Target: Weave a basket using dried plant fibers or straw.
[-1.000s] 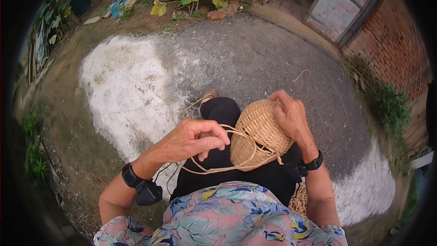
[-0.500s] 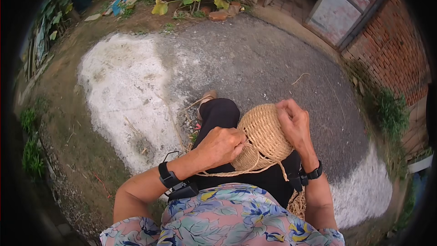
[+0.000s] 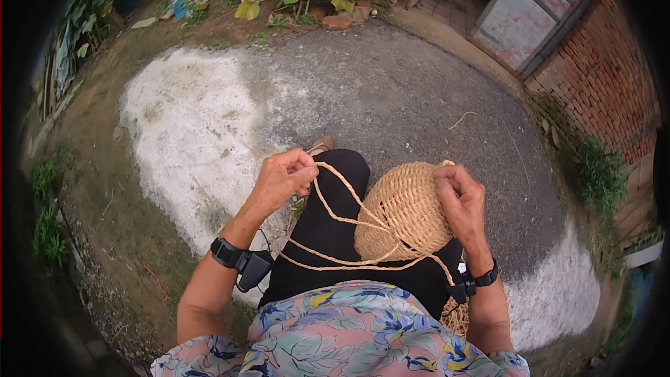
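Left hand (image 3: 281, 178): fingers pinched on braided straw cord (image 3: 347, 187). Right hand (image 3: 464, 202): fingers curled at woven straw basket (image 3: 408, 209), far right edge; clamped or not, can't tell. Basket on dark trousers (image 3: 317, 227), right side, rounded face up, long axis unclear. Cord strands cross its near edge. Straw bundle (image 3: 457, 315) by right forearm.

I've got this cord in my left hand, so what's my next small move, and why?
Probably ease your left hand away from the woven piece to take up slack: the cord it pinches lies in loose curves, and your right hand holds the woven piece's right side.
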The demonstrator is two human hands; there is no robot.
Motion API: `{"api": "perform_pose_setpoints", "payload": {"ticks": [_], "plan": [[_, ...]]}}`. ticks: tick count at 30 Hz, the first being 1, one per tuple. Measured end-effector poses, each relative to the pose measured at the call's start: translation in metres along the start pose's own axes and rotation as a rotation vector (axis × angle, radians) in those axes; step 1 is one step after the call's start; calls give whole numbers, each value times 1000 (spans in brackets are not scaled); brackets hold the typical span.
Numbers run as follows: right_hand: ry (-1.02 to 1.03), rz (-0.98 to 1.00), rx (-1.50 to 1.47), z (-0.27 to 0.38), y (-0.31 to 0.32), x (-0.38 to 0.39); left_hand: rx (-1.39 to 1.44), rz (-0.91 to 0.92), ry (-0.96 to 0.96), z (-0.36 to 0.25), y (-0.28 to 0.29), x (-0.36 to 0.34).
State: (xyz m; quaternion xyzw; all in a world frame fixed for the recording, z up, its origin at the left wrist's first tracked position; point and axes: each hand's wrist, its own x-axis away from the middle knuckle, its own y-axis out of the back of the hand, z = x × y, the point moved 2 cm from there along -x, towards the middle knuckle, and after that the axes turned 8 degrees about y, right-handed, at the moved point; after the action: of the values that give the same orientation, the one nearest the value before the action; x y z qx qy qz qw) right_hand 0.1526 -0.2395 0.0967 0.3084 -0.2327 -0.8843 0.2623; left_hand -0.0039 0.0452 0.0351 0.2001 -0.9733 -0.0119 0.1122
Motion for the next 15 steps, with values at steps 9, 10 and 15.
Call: {"api": "perform_pose_setpoints", "payload": {"ticks": [9, 10, 15], "plan": [[-10, -1, -41, 2, -1, 1, 417, 357, 267, 32, -101, 23], [-15, -3, -26, 3, 0, 2, 445, 320, 289, 31, -104, 24], [15, -35, -29, 3, 2, 4, 548, 223, 275, 26, -114, 26]]}}
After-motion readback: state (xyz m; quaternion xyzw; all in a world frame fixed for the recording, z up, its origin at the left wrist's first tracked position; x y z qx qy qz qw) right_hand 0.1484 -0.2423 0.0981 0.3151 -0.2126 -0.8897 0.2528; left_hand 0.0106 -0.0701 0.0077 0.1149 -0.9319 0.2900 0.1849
